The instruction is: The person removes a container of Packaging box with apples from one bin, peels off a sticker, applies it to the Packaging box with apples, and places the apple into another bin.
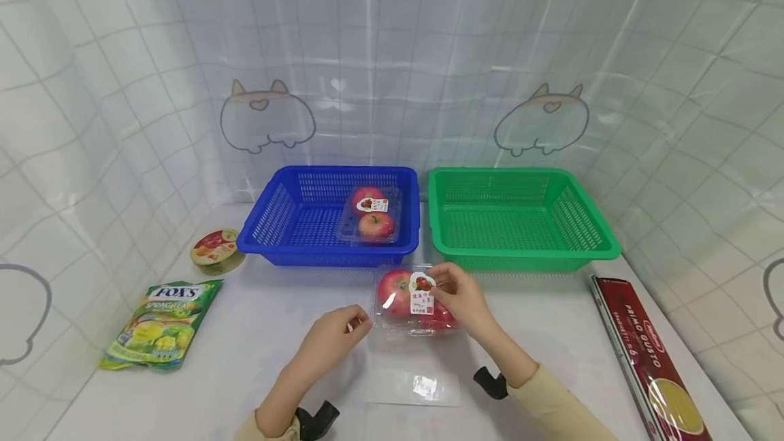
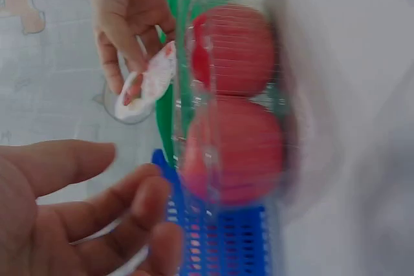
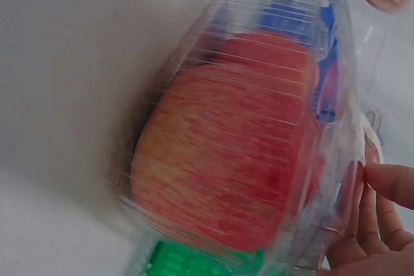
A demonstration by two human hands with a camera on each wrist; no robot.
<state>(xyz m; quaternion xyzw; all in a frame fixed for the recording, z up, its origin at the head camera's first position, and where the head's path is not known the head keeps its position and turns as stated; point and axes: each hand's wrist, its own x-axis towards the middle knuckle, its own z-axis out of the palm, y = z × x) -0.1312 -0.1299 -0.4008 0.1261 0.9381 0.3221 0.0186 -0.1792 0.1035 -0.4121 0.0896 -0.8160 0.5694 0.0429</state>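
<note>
A clear plastic clamshell box of red apples (image 1: pixel 394 297) sits on the table in front of the baskets. On its lid is a white label (image 1: pixel 421 299) with a red fruit picture and writing. My right hand (image 1: pixel 464 301) pinches the label's edge between thumb and fingers. In the left wrist view, part of the label (image 2: pixel 150 85) stands up off the lid, curved toward those fingers. Left of the box, my left hand (image 1: pixel 335 337) hovers with loosely bent fingers and holds nothing; the left wrist view shows its thumb and fingers (image 2: pixel 116 205) apart.
Behind stand a blue basket (image 1: pixel 333 258) holding another box of apples (image 1: pixel 375 226), and a green basket (image 1: pixel 523 262). On the left lie a round tin (image 1: pixel 216 250) and a FOX'S candy bag (image 1: pixel 162 325); on the right, a red spaghetti box (image 1: pixel 649 359). A clear-white sheet (image 1: pixel 413 386) lies in front.
</note>
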